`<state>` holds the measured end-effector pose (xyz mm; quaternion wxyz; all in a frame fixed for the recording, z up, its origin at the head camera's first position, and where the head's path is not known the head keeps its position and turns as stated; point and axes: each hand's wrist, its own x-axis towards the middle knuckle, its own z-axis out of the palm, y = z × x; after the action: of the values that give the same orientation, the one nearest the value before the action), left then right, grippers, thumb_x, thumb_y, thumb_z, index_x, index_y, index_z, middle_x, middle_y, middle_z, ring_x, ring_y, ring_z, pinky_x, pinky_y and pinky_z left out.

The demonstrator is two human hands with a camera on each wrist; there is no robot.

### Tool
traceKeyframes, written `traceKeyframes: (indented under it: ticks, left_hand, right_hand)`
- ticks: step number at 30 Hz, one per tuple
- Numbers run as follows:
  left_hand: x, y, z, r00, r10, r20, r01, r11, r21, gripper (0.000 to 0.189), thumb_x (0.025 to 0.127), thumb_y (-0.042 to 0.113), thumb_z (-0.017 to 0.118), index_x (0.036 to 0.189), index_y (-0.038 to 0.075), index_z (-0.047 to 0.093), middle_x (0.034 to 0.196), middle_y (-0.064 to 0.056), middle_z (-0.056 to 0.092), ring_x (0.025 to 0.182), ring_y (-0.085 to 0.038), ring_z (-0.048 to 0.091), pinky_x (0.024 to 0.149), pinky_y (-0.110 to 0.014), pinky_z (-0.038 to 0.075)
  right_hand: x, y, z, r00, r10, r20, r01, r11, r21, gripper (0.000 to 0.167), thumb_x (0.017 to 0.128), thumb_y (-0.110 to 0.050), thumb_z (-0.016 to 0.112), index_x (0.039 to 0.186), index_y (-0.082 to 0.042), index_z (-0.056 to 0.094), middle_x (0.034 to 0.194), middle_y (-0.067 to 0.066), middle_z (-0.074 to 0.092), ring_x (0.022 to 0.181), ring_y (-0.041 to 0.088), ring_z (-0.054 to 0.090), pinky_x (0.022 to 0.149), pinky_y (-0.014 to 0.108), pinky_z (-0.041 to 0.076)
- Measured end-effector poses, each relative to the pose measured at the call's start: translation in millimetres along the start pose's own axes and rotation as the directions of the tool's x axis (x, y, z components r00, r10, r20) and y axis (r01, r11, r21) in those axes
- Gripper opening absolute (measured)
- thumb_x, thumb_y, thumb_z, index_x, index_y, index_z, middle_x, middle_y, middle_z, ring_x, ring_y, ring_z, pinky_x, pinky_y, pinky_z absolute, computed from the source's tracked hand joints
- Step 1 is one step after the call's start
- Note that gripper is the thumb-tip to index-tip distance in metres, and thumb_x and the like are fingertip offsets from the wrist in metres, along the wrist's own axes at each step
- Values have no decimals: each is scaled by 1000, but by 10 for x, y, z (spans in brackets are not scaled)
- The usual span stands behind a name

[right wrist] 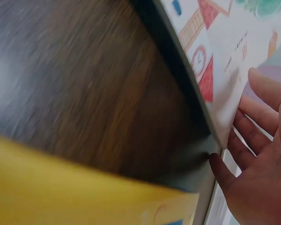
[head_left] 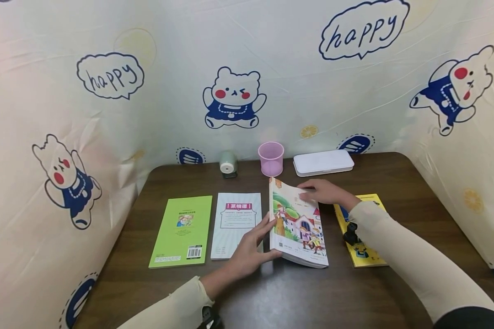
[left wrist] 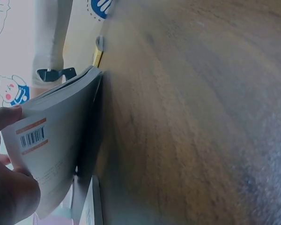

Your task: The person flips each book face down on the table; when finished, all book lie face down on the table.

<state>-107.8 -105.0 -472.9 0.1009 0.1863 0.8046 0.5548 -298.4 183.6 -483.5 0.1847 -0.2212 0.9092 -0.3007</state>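
A thick paperback book [head_left: 296, 228] with a cartoon castle and children on its cover is held tilted over the middle of the table, its left side raised. My left hand [head_left: 247, 253] grips it by the left side and lower corner. In the left wrist view, the book's back cover [left wrist: 61, 140] shows a barcode, with the left thumb and fingers at its edge. My right hand [head_left: 325, 191] holds the upper right edge. The right wrist view shows the right thumb near the front cover [right wrist: 220, 61] and the other fingers along and behind the edge.
Left of the book lie a light blue book [head_left: 236, 228] and a green book [head_left: 181, 233]. A yellow book [head_left: 366, 256] lies under the right forearm. Along the back stand a green pencil sharpener [head_left: 228, 163], a pink cup [head_left: 271, 160] and a white case [head_left: 323, 163].
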Motion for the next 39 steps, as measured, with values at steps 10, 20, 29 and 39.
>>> traceKeyframes:
  ticks: [10, 20, 29, 39]
  left_hand:
    - [2, 20, -3, 998, 70, -2, -70, 997, 16, 78, 90, 22, 83, 157, 14, 44, 172, -3, 16, 156, -23, 22, 119, -42, 33]
    - [-3, 91, 17, 993, 120, 1, -120, 992, 39, 76, 90, 16, 82, 156, 10, 45, 172, -5, 15, 157, -24, 21, 119, -42, 32]
    - [0, 120, 29, 989, 145, -1, -145, 989, 42, 76, 88, 13, 83, 155, 12, 47, 172, -2, 16, 156, -23, 22, 120, -41, 32]
    - [-1, 173, 8, 961, 269, -61, -267, 963, 33, 71, 89, 14, 83, 152, 8, 51, 171, -7, 20, 155, -26, 25, 122, -34, 28]
  right_hand:
    - [69, -228, 17, 1000, -29, -4, 29, 999, 41, 63, 103, -50, 58, 150, -8, 54, 152, 19, 52, 140, 38, 48, 115, 60, 38]
    - [121, -419, 14, 997, -74, -34, 78, 991, 110, 70, 103, -55, 55, 155, -8, 46, 154, 17, 51, 140, 37, 49, 112, 59, 42]
    - [106, -682, 6, 988, -127, -88, 140, 978, 157, 70, 104, -50, 56, 158, -7, 41, 155, 20, 48, 141, 40, 49, 113, 60, 42]
    - [136, -880, -63, 979, -160, -125, 183, 964, 195, 66, 102, -42, 63, 155, -9, 43, 148, 19, 55, 136, 37, 54, 110, 58, 46]
